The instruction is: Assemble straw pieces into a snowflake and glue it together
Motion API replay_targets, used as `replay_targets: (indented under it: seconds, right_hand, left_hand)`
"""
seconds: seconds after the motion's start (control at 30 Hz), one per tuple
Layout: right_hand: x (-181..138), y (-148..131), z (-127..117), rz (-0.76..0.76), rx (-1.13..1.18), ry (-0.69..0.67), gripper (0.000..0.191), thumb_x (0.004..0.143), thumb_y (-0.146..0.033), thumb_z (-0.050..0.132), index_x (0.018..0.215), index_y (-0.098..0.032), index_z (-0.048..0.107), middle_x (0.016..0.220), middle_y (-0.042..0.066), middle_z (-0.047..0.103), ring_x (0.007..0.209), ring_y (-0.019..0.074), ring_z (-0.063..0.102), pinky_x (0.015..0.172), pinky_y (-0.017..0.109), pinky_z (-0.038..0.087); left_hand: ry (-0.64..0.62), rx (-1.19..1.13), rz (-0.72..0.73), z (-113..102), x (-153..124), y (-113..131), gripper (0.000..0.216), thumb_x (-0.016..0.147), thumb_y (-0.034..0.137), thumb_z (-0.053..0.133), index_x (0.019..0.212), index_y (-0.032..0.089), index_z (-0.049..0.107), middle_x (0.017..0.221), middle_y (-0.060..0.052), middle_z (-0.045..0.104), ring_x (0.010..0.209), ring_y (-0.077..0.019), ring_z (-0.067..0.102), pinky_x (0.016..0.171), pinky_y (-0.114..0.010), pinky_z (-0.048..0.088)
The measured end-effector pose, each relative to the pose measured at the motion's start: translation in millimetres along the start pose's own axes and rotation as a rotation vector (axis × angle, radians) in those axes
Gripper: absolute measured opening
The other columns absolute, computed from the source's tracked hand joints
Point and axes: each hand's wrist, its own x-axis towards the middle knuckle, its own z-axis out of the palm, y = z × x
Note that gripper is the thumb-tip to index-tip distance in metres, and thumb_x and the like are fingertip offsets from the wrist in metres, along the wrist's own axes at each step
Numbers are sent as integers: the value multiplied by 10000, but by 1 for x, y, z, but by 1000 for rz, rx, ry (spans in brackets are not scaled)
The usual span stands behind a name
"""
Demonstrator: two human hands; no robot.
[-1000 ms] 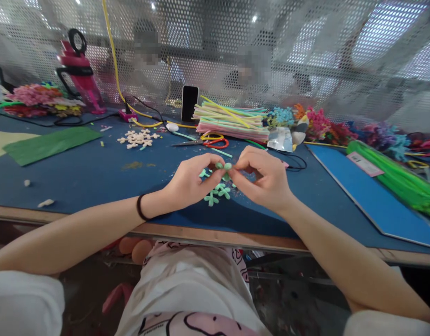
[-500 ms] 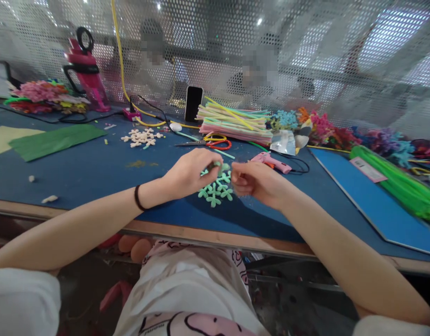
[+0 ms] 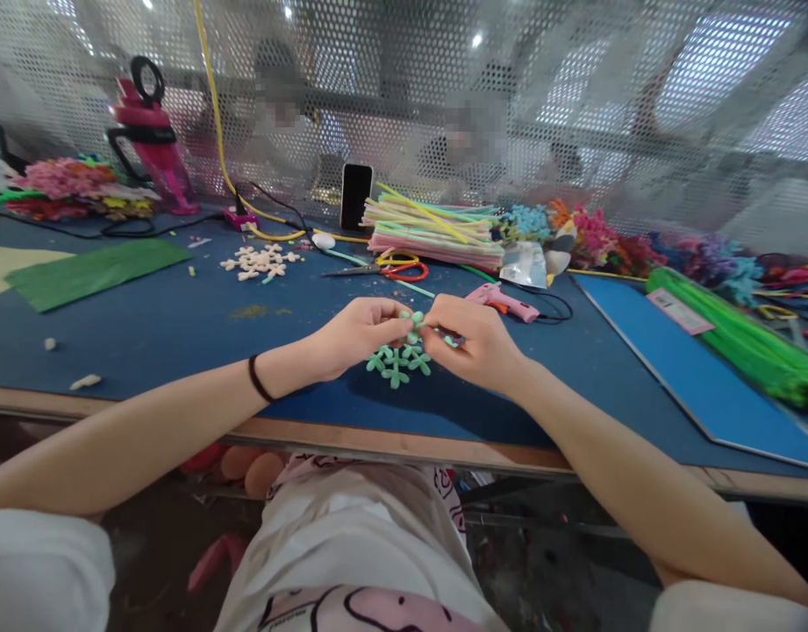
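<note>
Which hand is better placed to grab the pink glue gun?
Probably the right hand. Both hands pinch the mint pipe-cleaner flower, but the pink glue gun lies just beyond the right one, while the left hand sits farther off.

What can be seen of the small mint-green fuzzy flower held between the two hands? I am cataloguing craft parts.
The small mint-green fuzzy flower looks made of bent pipe cleaner, with short rounded lobes. It is pinched between fingers of the left hand and right hand, partly hidden, just above a pile of similar green flowers.
</note>
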Motion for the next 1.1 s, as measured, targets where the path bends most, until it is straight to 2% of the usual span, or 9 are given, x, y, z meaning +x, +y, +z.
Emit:
replay_targets:
  seconds: [0.07,0.17,0.27,0.33,0.47,0.6,0.7,1.0,1.1]
  right_hand:
    - [1,-7,4,145,138,33,258,847,-198,533,612,-215,426,600,-18,433,586,128,396,583,300,308]
    - [4,-15,11,556,480,80,322,776,-237,542,531,-221,333,536,-42,308,508,98,273,502,286,216]
    - [8,-15,17,987,943,-17,273,722,-292,526,518,-231,355,500,-72,228,441,77,154,435,270,130]
    - [10,-11,18,1076,1093,-68,265,714,-300,549,532,-225,371,509,-83,218,427,67,134,418,258,112]
    - [8,-4,14,881,949,105,307,821,-393,624,634,-207,468,578,-61,341,449,70,246,435,251,144]
    - [2,-4,12,528,312,163,311,827,-453,729,718,-192,599,634,-16,540,549,106,431,518,269,315]
    - [-2,-6,17,421,47,148,283,817,-441,763,784,-168,699,743,32,683,600,126,528,587,282,389]
    - [-5,-9,23,343,8,235,218,941,-261,578,846,-159,745,723,28,706,606,128,559,605,266,422]
    - [-4,-10,22,384,54,220,188,910,-295,636,876,-154,755,748,31,721,597,126,563,591,262,428]
  left_hand:
    - [28,72,34,1,0,0,188,762,344,707,794,167,651,702,6,630,641,-111,532,636,-246,423]
    - [103,249,152,1,-1,-3,145,801,317,645,840,177,640,702,19,620,628,-110,514,612,-246,387]
    - [167,448,259,0,-1,-6,100,809,271,639,857,186,662,712,22,624,667,-119,527,660,-257,397]
    - [175,394,238,-1,1,-8,109,809,283,663,852,183,669,728,17,638,696,-126,551,692,-263,416]
    - [242,-58,47,-3,6,-10,243,753,361,791,832,166,671,752,17,646,709,-105,563,718,-253,439]
    - [306,-348,-78,-7,9,-10,358,630,372,915,773,159,665,718,38,628,688,-71,564,727,-220,469]
    - [289,-413,-88,-5,7,-9,372,604,357,937,751,153,662,725,36,652,698,-72,601,754,-227,507]
    - [283,-314,20,-2,5,-8,364,637,337,918,733,152,620,725,26,690,730,-105,670,842,-288,528]
    - [294,-277,27,-3,5,-9,388,624,346,923,742,150,610,709,35,676,715,-105,664,811,-283,526]
